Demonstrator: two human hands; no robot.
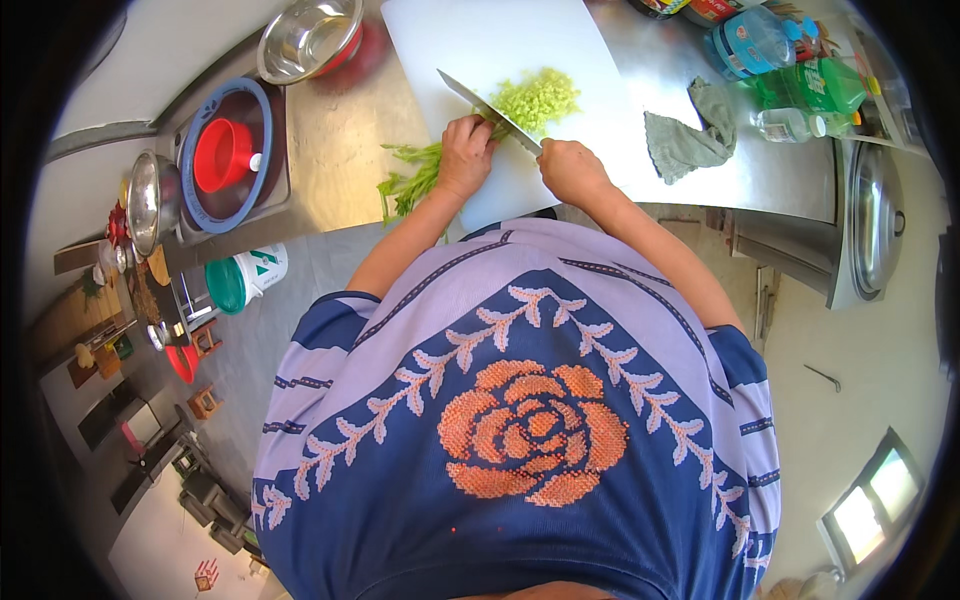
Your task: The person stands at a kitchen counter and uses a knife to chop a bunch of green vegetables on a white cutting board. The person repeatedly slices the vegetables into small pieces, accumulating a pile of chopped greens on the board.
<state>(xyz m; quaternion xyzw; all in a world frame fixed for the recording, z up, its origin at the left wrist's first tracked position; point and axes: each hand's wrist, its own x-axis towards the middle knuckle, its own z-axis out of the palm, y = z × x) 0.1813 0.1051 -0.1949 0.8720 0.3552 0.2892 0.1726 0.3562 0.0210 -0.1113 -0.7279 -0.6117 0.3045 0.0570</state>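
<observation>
On a white cutting board (pixel 502 30) lies a heap of finely chopped green stalks (pixel 534 97), likely celery. My left hand (pixel 468 150) presses down on a bunch of leafy green stalks (pixel 427 176), whose leaves hang over the board's left edge. My right hand (pixel 574 172) grips the handle of a kitchen knife (pixel 484 105). The blade slants across the board, between my left fingers and the chopped heap. Its lower edge is partly hidden by the greens.
Left of the board are a steel bowl (pixel 309 37) and a sink holding a blue-rimmed basin (pixel 193 214) with a red container (pixel 223 155). A grey-green cloth (pixel 690 135) lies on the steel counter at right, near several plastic bottles (pixel 817 85). A white bucket (pixel 262 268) stands at lower left.
</observation>
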